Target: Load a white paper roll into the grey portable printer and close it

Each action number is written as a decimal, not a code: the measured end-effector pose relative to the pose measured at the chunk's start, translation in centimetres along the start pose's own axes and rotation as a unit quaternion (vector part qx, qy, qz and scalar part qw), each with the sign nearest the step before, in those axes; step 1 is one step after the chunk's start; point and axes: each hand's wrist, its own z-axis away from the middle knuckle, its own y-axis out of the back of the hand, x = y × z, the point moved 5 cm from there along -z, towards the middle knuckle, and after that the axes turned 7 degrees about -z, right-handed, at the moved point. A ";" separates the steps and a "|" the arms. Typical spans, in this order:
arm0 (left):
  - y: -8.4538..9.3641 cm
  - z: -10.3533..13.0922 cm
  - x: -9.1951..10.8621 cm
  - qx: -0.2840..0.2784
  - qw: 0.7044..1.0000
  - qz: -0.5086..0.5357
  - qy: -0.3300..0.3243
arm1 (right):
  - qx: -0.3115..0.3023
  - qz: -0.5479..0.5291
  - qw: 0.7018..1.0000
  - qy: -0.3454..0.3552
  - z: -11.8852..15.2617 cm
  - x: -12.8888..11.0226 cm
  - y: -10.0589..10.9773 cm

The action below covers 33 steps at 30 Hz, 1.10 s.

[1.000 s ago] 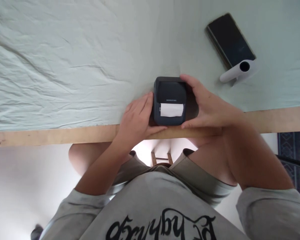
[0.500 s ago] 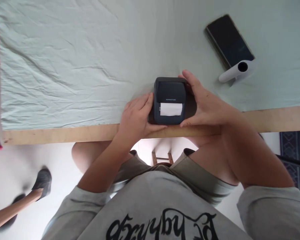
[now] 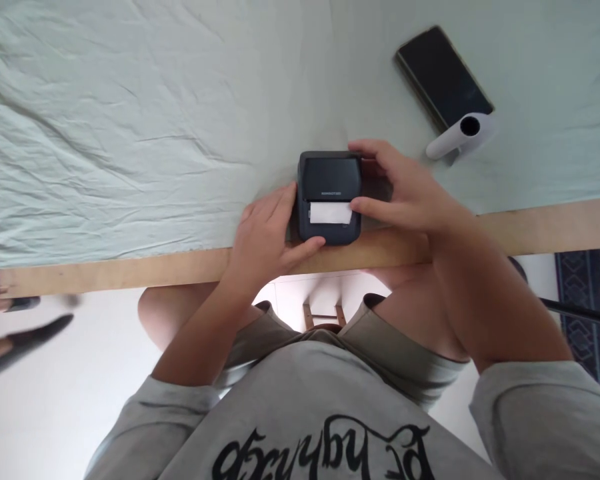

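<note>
A dark, boxy device (image 3: 330,177) sits near the front edge of the cloth-covered table, and a white paper strip (image 3: 330,213) shows at its slot. My left hand (image 3: 266,237) grips the device's left side, with the thumb at the lower front edge. At the device's right side is my right hand (image 3: 400,183); its fingers rest by the upper right corner and its thumb touches the right end of the paper strip.
A black phone (image 3: 443,77) lies at the upper right, with a white handheld object (image 3: 453,140) against its lower end. Wooden trim (image 3: 105,269) runs along the table edge. Another person's feet (image 3: 30,340) are at lower left.
My right thumb has moved up from the device's lower right corner to the paper strip. The view has shifted slightly, and the other person's feet have moved left.
</note>
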 end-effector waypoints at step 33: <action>0.2 0.2 0.6 -0.005 1.000 -0.028 -0.013 | -0.020 0.304 0.945 -0.116 -3.9 -4.0 -1.6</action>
